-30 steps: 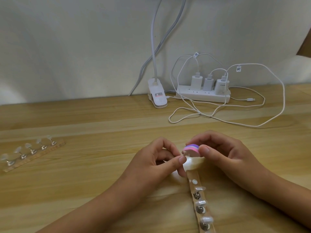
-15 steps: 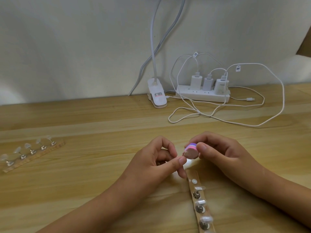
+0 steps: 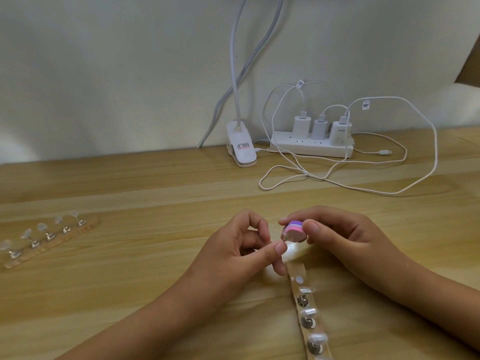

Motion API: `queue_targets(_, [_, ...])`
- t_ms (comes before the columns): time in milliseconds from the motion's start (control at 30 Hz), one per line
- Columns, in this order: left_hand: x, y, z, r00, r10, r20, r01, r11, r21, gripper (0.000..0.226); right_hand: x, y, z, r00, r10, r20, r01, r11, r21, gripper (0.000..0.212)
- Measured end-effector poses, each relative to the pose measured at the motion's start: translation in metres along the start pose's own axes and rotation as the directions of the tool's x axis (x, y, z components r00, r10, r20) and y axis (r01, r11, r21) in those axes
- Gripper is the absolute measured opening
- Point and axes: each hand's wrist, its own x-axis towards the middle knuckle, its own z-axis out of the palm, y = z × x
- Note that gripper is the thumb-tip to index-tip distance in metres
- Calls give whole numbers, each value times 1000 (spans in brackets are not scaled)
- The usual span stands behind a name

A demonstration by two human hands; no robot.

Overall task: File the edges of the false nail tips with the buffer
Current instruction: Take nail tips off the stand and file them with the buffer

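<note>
My right hand (image 3: pixel 335 237) pinches a small pink and purple buffer (image 3: pixel 294 230) between thumb and fingers. My left hand (image 3: pixel 241 253) pinches a clear false nail tip (image 3: pixel 283 239) on its stand, just under the buffer's left end. The tip touches the buffer. Below the hands a clear strip holder (image 3: pixel 309 315) runs toward me with several nail tips on metal stands. A second strip holder (image 3: pixel 49 236) with several clear tips lies at the far left of the wooden table (image 3: pixel 155 203).
At the back against the wall stand a white clip lamp base (image 3: pixel 241 148) and a white power strip (image 3: pixel 311 145) with three chargers. Loose white cables (image 3: pixel 337 181) loop across the table behind my hands.
The buffer has shifted slightly left and right against the nail tip, and both hands have stayed in about the same place.
</note>
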Motion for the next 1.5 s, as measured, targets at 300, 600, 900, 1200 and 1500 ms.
queue_targets(300, [0,-1,-1,1000,-14,5,14,1000,12,22,0,0,1,1000,11,22,-11,1000,6,28])
queue_targets(600, [1,-3,-1,1000,0,18,0,1000,-2,26,1,1,1,1000,-2,12,2,1000,5,31])
queue_targets(900, [0,-3,-1,1000,-1,22,1,1000,4,25,-1,1,1,1000,-21,6,21,1000,-20,23])
queue_targets(1200, [-1,-1,-1,1000,-5,17,5,1000,7,25,0,2,0,1000,3,10,-3,1000,-28,27])
queue_targets(1500, [0,-1,0,1000,-15,3,15,1000,8,26,0,2,0,1000,11,17,-10,999,-38,30])
